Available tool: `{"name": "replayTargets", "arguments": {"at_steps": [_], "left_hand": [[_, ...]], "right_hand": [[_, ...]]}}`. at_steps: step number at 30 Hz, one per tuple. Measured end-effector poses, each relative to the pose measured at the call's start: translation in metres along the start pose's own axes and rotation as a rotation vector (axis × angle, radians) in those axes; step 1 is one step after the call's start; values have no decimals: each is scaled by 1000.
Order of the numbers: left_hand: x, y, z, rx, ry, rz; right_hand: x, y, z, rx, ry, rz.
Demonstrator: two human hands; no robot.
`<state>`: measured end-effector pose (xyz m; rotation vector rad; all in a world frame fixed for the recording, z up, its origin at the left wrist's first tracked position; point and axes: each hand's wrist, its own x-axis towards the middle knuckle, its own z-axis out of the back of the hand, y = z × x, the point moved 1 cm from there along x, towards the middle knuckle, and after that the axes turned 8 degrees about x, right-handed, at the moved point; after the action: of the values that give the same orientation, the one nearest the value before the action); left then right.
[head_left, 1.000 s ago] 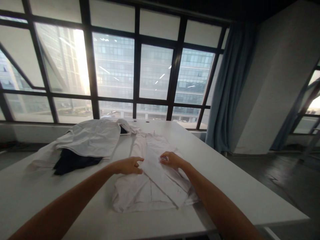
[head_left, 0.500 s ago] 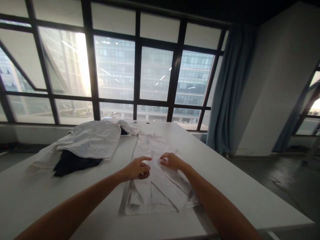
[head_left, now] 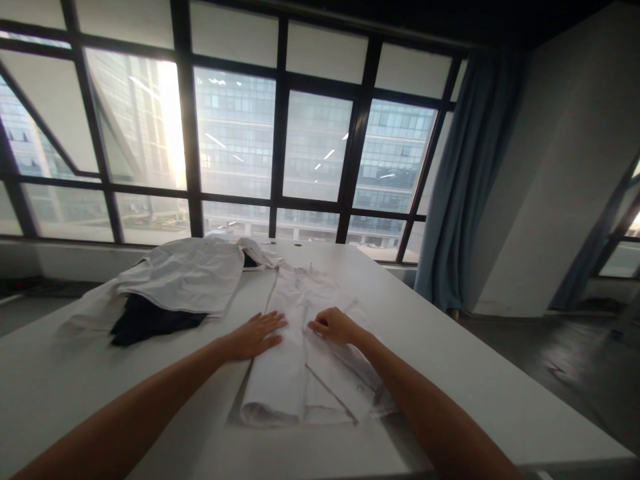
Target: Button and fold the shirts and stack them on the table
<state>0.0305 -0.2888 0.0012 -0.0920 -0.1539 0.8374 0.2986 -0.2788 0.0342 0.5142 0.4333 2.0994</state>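
A white shirt (head_left: 277, 387) lies in front of me, its left panel smooth and folded over at the near end, its right side creased and partly tucked under. My left hand (head_left: 256, 335) rests flat on the shirt's left edge with the fingers spread. On the middle strip of the shirt, my right hand (head_left: 336, 325) is closed, thumb and fingertips pinched at the cloth's edge. The fingers hide most of the cloth they hold. Small details near the collar, at the far end, are blurred.
Left of the shirt lies a heap of white clothes (head_left: 185, 273) with a dark garment (head_left: 150, 321) beneath. Everything sits on a white table (head_left: 475, 400) whose right edge runs diagonally. Behind stand large windows (head_left: 235, 133) and a blue curtain (head_left: 465, 180).
My left hand has flattened out and moved left onto the shirt's edge. The left panel now lies folded over and smoother. My right hand has shifted slightly left and closed on the cloth.
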Motion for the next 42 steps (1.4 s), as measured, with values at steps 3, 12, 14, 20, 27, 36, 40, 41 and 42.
{"name": "replayTargets", "arguments": {"at_steps": [3, 12, 14, 20, 27, 36, 40, 41, 42], "left_hand": [[0, -7, -1, 27, 44, 53], [4, -11, 3, 64, 28, 124], [4, -11, 6, 61, -9, 113], [-2, -24, 13, 19, 66, -145], [-16, -59, 31, 36, 158, -307], [-26, -80, 19, -1, 320, -277], [-14, -59, 39, -191, 426, -322], [-3, -47, 44, -246, 413, -305], [10, -34, 48, -277, 368, -262]], "right_hand": [[1, 11, -6, 65, 79, -32], [3, 31, -30, 337, 84, -113], [4, 33, -29, 454, 41, -191], [-2, 36, -20, 597, 96, -453], [-9, 41, -15, 540, 299, -526], [-7, 32, -4, 127, 202, -174], [-12, 39, -4, 139, 428, -37], [-12, 42, -4, 116, 446, -9], [-13, 44, -3, 75, 427, 15]]}}
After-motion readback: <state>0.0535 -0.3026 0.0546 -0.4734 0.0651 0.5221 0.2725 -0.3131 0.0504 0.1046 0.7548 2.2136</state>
